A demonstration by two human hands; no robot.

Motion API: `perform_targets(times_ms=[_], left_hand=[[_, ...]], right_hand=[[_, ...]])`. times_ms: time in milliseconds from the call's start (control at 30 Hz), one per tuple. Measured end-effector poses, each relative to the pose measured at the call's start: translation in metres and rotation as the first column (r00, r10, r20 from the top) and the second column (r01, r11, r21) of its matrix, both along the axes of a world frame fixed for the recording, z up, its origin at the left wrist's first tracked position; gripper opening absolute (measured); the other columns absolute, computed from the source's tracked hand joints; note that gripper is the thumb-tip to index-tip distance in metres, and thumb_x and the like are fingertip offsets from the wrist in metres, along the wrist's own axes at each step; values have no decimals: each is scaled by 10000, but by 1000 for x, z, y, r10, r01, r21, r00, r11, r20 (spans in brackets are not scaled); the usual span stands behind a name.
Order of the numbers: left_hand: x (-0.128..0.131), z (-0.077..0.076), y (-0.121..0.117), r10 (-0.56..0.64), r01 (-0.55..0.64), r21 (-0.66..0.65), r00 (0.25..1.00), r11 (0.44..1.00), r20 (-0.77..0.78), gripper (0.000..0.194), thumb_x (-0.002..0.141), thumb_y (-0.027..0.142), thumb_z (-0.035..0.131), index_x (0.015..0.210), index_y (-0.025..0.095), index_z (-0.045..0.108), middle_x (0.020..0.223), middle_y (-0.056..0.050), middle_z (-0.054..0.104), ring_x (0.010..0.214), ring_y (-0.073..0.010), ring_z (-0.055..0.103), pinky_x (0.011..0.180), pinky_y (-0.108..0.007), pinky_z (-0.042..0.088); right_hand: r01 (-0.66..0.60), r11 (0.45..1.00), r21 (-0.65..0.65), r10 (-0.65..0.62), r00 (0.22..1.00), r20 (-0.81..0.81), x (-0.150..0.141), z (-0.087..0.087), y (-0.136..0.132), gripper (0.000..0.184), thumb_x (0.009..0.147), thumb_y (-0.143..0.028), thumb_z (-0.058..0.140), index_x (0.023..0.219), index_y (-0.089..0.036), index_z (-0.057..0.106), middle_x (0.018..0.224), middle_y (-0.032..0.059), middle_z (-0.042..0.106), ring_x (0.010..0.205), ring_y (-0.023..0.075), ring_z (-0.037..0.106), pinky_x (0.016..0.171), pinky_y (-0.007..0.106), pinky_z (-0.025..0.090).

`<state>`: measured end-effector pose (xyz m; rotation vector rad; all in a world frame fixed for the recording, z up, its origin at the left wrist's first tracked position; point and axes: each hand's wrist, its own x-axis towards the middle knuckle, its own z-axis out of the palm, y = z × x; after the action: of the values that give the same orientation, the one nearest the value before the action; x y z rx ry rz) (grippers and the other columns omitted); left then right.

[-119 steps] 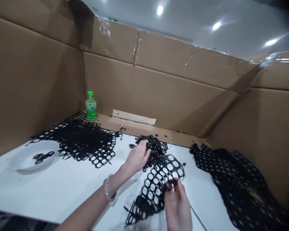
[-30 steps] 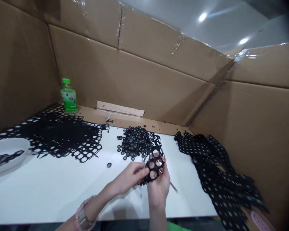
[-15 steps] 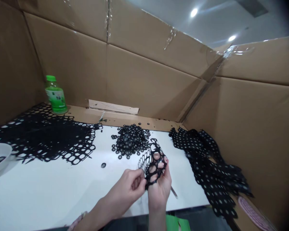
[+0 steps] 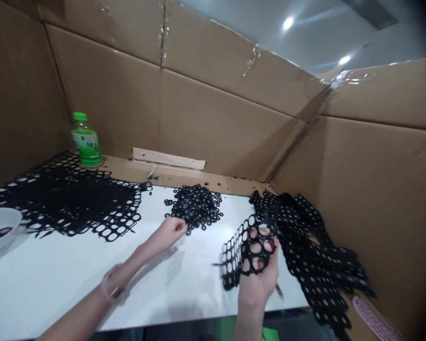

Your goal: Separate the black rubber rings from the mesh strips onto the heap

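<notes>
My right hand (image 4: 259, 274) holds up a black sheet full of round holes (image 4: 230, 255), its fingers behind and showing through the holes. The sheet's left part hangs over the white table. Below that palm, the end of a thin stick-like tool (image 4: 279, 291) pokes out; its other end is hidden. My left hand (image 4: 172, 230) is closed at the near-left edge of a pile of small black rings (image 4: 196, 204). Whatever its fingers may hold is hidden.
Punched-out black netting (image 4: 74, 199) lies heaped at left, beside a white bowl (image 4: 7, 215) with dark pieces inside. A green bottle (image 4: 87, 144) stands behind it. Perforated black strips (image 4: 312, 255) drape over the right edge. Cardboard walls (image 4: 213, 113) enclose the white table (image 4: 145, 298).
My left hand has left the sheet and moved left and away to the ring pile. My right hand has shifted right with the sheet, which hangs more spread out. The stick-like tool moved along.
</notes>
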<state>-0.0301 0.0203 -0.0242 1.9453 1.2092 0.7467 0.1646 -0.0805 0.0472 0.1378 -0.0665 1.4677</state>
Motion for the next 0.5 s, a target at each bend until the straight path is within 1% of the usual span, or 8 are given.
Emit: perform_targets(times_ms=[100, 167, 200, 300, 333, 400, 433, 500], left_hand=[[8, 6, 39, 11, -10, 31, 1000, 999, -17, 305, 755, 352, 404, 503, 182, 379, 488, 28, 402, 495, -121, 378, 506, -236, 236], [17, 13, 49, 1, 0, 35, 1000, 999, -16, 311, 756, 391, 438, 530, 177, 422, 516, 15, 453, 515, -130, 414, 513, -236, 256], [21, 17, 47, -1, 1, 40, 1000, 999, -16, 317, 761, 409, 443, 548, 175, 435, 528, 13, 465, 517, -129, 420, 511, -233, 261], [30, 29, 14, -78, 77, 23, 996, 997, 42, 386, 812, 464, 384, 557, 175, 404, 509, 36, 412, 478, -102, 367, 478, -221, 247], [32, 32, -2, -175, 178, -14, 977, 984, 119, 412, 831, 469, 361, 543, 174, 376, 502, 46, 373, 468, -90, 331, 466, -216, 234], [36, 38, -34, -318, 366, -135, 905, 921, 282, 427, 835, 479, 370, 539, 171, 353, 490, 58, 337, 451, -74, 295, 437, -206, 217], [38, 41, -47, -356, 434, -184, 869, 882, 345, 410, 823, 473, 410, 553, 168, 365, 487, 63, 338, 444, -68, 296, 428, -200, 215], [42, 43, -66, -369, 522, -262, 806, 812, 463, 377, 806, 466, 463, 591, 165, 389, 482, 68, 360, 433, -61, 318, 421, -189, 231]], right_hand=[[-24, 999, -42, 24, 1000, -2, -11, -4, 5, 167, 691, -26, 646, 819, -127, 609, 763, -48, 672, 594, -28, 603, 615, -4, 469], [-5, 999, -52, 7, 1000, 27, -16, -9, 9, 152, 681, -37, 658, 785, -141, 620, 724, -61, 673, 608, -20, 613, 648, 14, 478], [-1, 999, -54, 3, 999, 51, -18, -11, 11, 161, 676, -40, 664, 790, -146, 625, 722, -64, 677, 629, -13, 621, 671, 28, 484], [-29, 999, -24, 31, 998, 58, -19, -15, 16, 184, 690, -37, 650, 841, -140, 629, 770, -55, 688, 649, -12, 626, 686, 34, 485], [-47, 999, 3, 47, 998, 36, -19, -15, 17, 178, 700, -33, 639, 846, -133, 627, 781, -49, 687, 632, -15, 622, 674, 29, 483], [-75, 996, 47, 74, 997, 9, -21, -16, 18, 152, 721, -38, 620, 844, -128, 622, 792, -37, 686, 645, -6, 628, 672, 39, 489], [-88, 995, 50, 87, 996, 11, -22, -17, 18, 149, 731, -49, 613, 857, -128, 619, 803, -31, 688, 694, 6, 638, 690, 56, 496], [-121, 992, 26, 120, 992, 23, -25, -17, 16, 162, 753, -75, 601, 904, -133, 612, 861, -17, 693, 823, 28, 641, 725, 79, 499]])
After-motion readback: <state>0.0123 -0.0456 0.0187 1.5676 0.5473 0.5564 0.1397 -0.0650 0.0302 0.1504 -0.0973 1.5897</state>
